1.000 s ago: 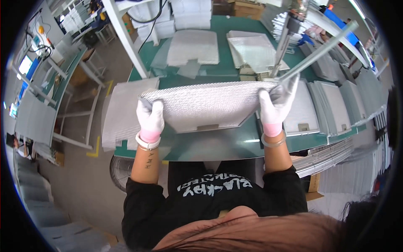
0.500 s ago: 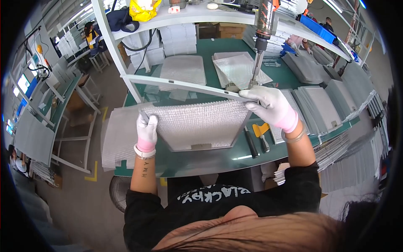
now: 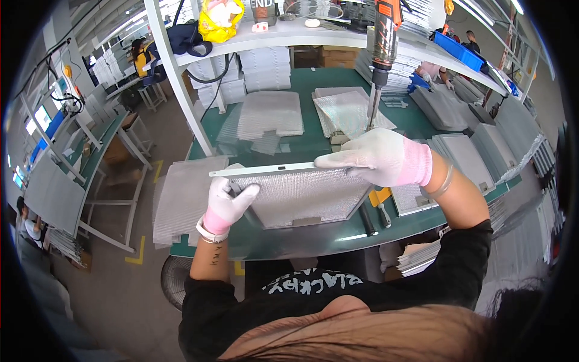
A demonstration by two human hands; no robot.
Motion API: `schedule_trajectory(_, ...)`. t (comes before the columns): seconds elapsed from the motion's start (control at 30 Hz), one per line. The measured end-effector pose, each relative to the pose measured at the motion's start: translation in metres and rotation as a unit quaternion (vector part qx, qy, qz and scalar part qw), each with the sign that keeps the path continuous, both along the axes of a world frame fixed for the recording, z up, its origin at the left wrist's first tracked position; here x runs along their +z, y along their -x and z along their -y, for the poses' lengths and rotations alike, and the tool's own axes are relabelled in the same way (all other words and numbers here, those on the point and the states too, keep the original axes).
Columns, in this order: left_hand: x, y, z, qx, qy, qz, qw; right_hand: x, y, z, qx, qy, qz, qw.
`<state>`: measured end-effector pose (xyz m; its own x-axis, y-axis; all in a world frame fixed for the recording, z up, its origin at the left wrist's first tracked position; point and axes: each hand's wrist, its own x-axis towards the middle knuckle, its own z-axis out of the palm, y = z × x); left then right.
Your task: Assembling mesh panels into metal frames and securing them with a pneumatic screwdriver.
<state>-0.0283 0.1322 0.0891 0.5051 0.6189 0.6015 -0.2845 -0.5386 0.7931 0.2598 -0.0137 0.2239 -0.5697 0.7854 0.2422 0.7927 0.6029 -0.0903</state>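
Observation:
A silvery mesh filter panel [image 3: 301,196] is held tilted above the green workbench. Along its upper edge lies a thin metal frame strip [image 3: 280,169] with a small slot in it. My left hand [image 3: 228,202], in a white glove with a pink cuff, grips the panel's left corner, thumb and fingers closed around it. My right hand [image 3: 377,158], gloved alike, pinches the strip and the panel's top edge at the right end. Just behind that hand hangs a power screwdriver [image 3: 385,36], its bit pointing down. Beside the panel's right edge are a black-handled tool [image 3: 367,220] and a yellow scraper [image 3: 381,199].
Mesh sheets [image 3: 184,196] are piled at the bench's left edge. More sheets [image 3: 269,114] lie behind the panel. Finished-looking framed panels [image 3: 461,160] stand at the right. A white shelf [image 3: 289,39] crosses above, carrying a yellow bag [image 3: 220,21]. People work farther off.
The metal strip, slanting above the panel before, now lies along its top edge. My right hand has come down and left along the strip, and my left thumb has spread over the panel's corner.

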Motion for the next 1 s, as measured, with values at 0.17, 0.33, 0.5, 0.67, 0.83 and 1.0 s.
schedule_trajectory(0.17,0.001,-0.013,0.0,0.019,-0.063,0.068,0.995,0.002,0.015,-0.013,0.067,0.017,-0.029,0.997)
schedule_trajectory(0.33,-0.003,-0.015,0.004,0.015,-0.003,0.089,0.996,-0.012,0.011,-0.031,0.102,0.0,-0.075,0.992)
schedule_trajectory(0.5,-0.004,-0.017,0.002,-0.006,-0.029,0.078,0.996,-0.011,0.014,-0.033,0.093,0.034,-0.099,0.99)
schedule_trajectory(0.67,-0.008,-0.02,0.006,0.014,-0.028,0.111,0.993,-0.016,0.026,-0.039,0.07,0.024,-0.103,0.992)
schedule_trajectory(0.83,-0.008,-0.043,0.015,0.15,-0.026,0.31,0.939,-0.016,0.028,-0.045,0.134,0.011,-0.083,0.987)
schedule_trajectory(1.0,-0.024,-0.046,0.002,0.249,-0.105,0.279,0.922,-0.019,0.027,-0.047,0.129,0.005,-0.094,0.987)
